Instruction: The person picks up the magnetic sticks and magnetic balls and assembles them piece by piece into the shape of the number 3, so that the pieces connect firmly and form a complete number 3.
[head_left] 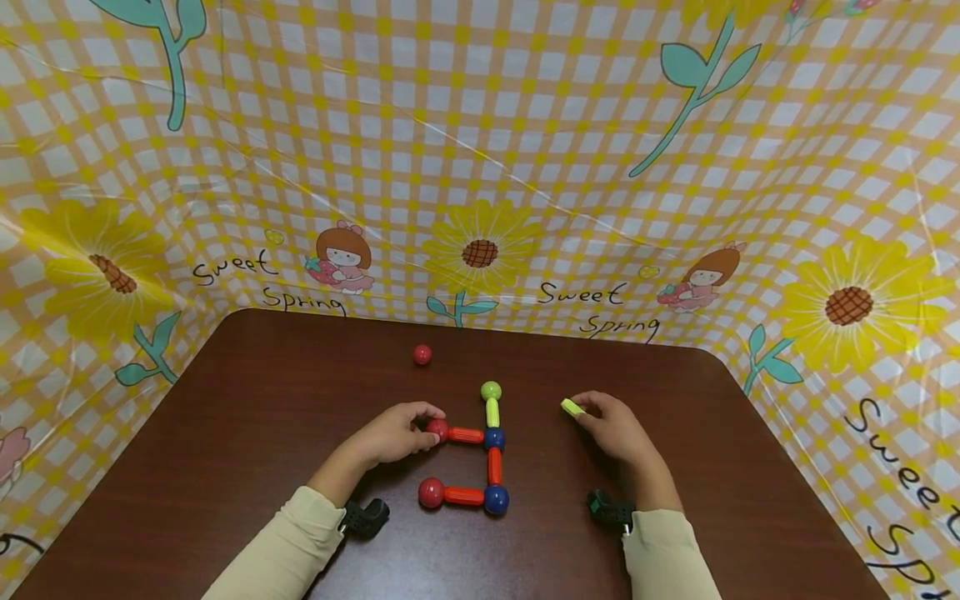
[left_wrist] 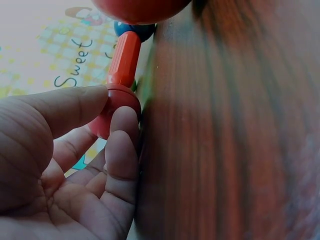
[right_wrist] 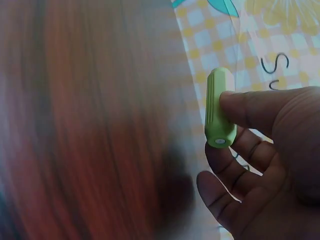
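Observation:
My left hand (head_left: 393, 433) pinches a red ball (head_left: 438, 430) between thumb and fingers; in the left wrist view a red rod (left_wrist: 124, 60) meets this ball (left_wrist: 112, 112). In the head view that rod (head_left: 467, 435) runs to a blue ball (head_left: 494, 437). From there a yellow-green rod (head_left: 492, 412) leads up to a yellow-green ball (head_left: 491, 391), and another red rod (head_left: 495, 467) leads down to a second blue ball (head_left: 497, 499). A lower red rod (head_left: 463, 496) links that to a red ball (head_left: 431, 492). My right hand (head_left: 618, 429) pinches a loose yellow-green magnetic rod (right_wrist: 219, 107), away from the joined pieces.
A single red ball (head_left: 422, 355) lies toward the back of the dark brown table (head_left: 300, 358). Checked cloth (head_left: 480, 150) with printed sunflowers rises behind the table and along both sides. Each wrist wears a black band, the left band (head_left: 366, 518) close to the lower red ball.

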